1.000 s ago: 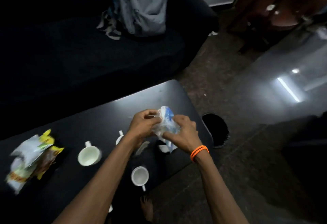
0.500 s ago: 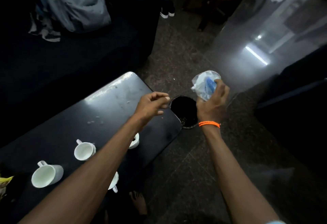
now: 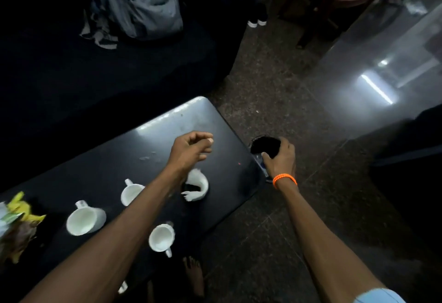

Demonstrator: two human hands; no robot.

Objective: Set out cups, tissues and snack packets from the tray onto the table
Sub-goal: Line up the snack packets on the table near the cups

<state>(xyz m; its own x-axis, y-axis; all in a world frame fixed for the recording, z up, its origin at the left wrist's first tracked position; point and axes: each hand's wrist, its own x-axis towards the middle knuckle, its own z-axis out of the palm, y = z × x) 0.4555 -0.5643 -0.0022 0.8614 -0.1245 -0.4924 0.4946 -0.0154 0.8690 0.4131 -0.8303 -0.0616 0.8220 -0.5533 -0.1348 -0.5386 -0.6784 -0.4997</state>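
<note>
Three white cups (image 3: 82, 221) (image 3: 131, 194) (image 3: 161, 238) stand on the black table (image 3: 167, 130). A white tissue roll (image 3: 198, 186) lies near the table's right end, partly behind my left forearm. Yellow snack packets (image 3: 16, 219) lie at the far left. My left hand (image 3: 191, 149) hovers above the table with loosely curled fingers and holds nothing. My right hand (image 3: 281, 159) is down at the rim of a black bin (image 3: 264, 146) on the floor, closed on a crumpled clear-and-blue plastic wrapper (image 3: 260, 162) that peeks out under the palm.
A dark sofa with a grey backpack (image 3: 143, 3) runs behind the table. Dark speckled floor lies to the right, with wooden chair legs (image 3: 308, 27) at the back. My bare foot (image 3: 193, 276) shows by the table's near edge. Another white cup (image 3: 123, 287) peeks out below my left arm.
My right hand took the wrapper off to the right and then lowered it to the bin. My left hand let go and stayed over the table. The view swung back left.
</note>
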